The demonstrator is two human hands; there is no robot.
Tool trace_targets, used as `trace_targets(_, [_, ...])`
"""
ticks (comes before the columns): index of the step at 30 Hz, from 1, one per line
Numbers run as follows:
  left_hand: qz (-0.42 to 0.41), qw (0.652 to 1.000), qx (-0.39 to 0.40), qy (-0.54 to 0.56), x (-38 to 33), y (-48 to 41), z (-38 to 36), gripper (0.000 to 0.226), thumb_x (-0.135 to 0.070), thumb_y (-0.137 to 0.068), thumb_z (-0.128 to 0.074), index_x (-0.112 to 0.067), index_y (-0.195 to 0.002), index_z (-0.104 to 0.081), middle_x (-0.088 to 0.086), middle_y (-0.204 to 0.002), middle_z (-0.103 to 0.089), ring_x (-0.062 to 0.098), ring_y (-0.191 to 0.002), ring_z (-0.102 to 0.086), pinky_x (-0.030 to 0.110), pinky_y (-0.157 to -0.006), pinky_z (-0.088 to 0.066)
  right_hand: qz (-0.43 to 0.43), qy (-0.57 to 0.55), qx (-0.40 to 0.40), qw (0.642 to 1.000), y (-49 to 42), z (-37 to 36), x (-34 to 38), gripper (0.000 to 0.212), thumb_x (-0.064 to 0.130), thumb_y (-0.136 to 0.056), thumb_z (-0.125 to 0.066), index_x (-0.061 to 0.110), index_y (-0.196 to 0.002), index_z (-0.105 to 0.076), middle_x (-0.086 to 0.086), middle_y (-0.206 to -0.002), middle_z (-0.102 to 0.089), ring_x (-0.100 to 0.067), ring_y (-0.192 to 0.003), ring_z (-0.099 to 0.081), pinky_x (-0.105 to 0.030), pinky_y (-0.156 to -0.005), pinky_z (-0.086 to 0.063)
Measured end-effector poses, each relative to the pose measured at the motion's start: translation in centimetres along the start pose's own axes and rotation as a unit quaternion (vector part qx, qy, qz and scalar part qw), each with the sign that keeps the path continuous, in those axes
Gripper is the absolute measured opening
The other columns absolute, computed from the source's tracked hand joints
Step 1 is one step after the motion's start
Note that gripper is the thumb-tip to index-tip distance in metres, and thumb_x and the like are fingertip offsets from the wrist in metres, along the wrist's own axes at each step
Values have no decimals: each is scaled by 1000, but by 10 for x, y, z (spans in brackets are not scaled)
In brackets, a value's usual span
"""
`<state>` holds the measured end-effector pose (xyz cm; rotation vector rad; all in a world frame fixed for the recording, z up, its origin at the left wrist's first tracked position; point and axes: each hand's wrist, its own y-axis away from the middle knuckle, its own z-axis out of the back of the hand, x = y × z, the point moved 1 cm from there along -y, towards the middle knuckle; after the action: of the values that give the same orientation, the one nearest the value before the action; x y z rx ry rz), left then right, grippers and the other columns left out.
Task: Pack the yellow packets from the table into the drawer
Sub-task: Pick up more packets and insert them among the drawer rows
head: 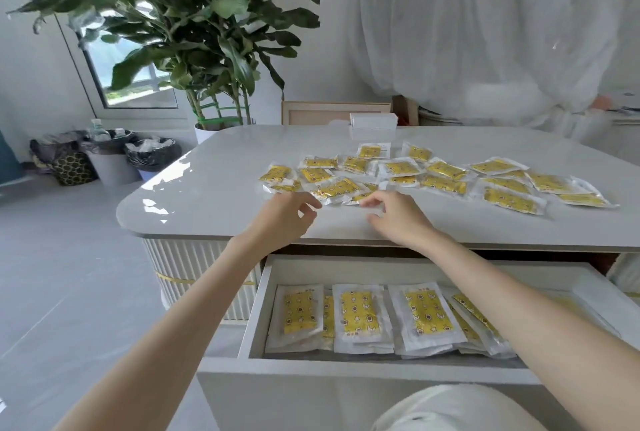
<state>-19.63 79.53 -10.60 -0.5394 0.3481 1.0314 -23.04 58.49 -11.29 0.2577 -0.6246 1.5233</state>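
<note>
Several yellow packets (440, 171) in clear wrappers lie scattered across the far half of the white table (207, 184). Below the table's front edge the white drawer (256, 313) stands pulled out, with several yellow packets (360, 314) lying flat in rows inside. My left hand (284, 219) hovers over the table just short of the nearest packets, fingers loosely curled and holding nothing. My right hand (398, 216) is beside it, fingertips at the edge of the nearest packet (360, 196); I cannot tell whether they touch it.
A small white box (373, 121) sits at the table's far edge. A large potted plant (207, 49) stands behind the left corner, with lined bins (114, 157) on the floor to the left. White curtains (485, 32) hang at the back right.
</note>
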Motion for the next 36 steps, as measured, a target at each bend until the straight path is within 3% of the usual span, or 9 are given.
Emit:
trace_targets(3, [18,999,-33,28,10,-27,-25,36,-20,-91,-56,-21,-127,-55,2,-121,-60,18,-104,-54,24,-84,-40,1,58,-12,998,-9,-12,-5,54,13,-90,-50,19,-141,-36,-2,-146,-37,-20,-129,-34,-36,-101,-36])
trace_targets(7, [47,995,-75,-43,13,-50,-54,58,-35,-88,-57,-29,-142,-36,-1,-146,-35,26,-133,-25,37,-109,-25,2,77,-46,996,-29,-25,-15,51,17,-96,-44,15,-145,-30,-2,-150,-34,-22,-136,-28,-36,-108,-31])
trace_targets(12, [46,990,-25,-128,9,-86,-62,61,-51,-89,-45,-38,-146,-25,-15,-154,-23,23,-139,-17,44,-109,-15,-9,80,-67,994,-52,-28,-27,29,17,-97,-42,11,-123,-51,-4,-130,-53,-22,-121,-47,-36,-96,-42])
trace_targets(18, [15,991,-22,-132,7,-99,-67,61,-55,-84,-26,-37,-141,-39,-5,-139,-50,17,-133,-32,45,-109,-11,36,118,-97,988,-51,-19,-36,7,14,-89,-46,14,-87,-53,0,-95,-58,-20,-90,-52,-31,-68,-42])
trace_targets(24, [21,995,-27,-98,12,-98,-67,49,-57,-86,-38,-43,-132,-48,-6,-137,-48,19,-131,-33,43,-108,-16,-31,126,-141,981,-44,6,-46,33,25,-86,-46,18,-54,-40,6,-69,-54,-17,-77,-50,-25,-53,-32])
trace_targets(27, [22,998,9,-64,10,-96,-66,73,-75,-70,-38,-44,-135,-42,-12,-138,-48,20,-132,-30,42,-109,-16,-88,62,-128,986,-47,10,-43,16,39,-85,-50,24,-82,-56,7,-84,-63,-18,-84,-59,-26,-62,-42])
trace_targets(30, [22,999,24,13,4,-94,-61,73,-74,-67,-58,-42,-131,-48,-15,-121,-58,14,-120,-46,36,-108,-29,-167,54,-27,984,-52,6,-44,58,50,-84,-50,19,-133,-42,-5,-131,-48,-26,-124,-42,-37,-92,-40])
trace_targets(33, [48,990,90,97,-2,-93,-58,79,-58,-66,-75,-35,-136,-46,-8,-114,-55,13,-113,-52,32,-104,-40,-201,98,38,974,-54,8,-44,79,58,-86,-46,15,-147,-21,-11,-150,-25,-34,-137,-21,-41,-106,-28])
trace_targets(36, [72,983,131,103,-8,-97,-62,95,-50,-63,-80,-29,-144,-35,-2,-134,-48,16,-123,-46,31,-104,-39,-226,23,86,970,-58,16,-47,92,54,-85,-57,12,-152,-9,-13,-154,-20,-33,-140,-21,-42,-110,-28])
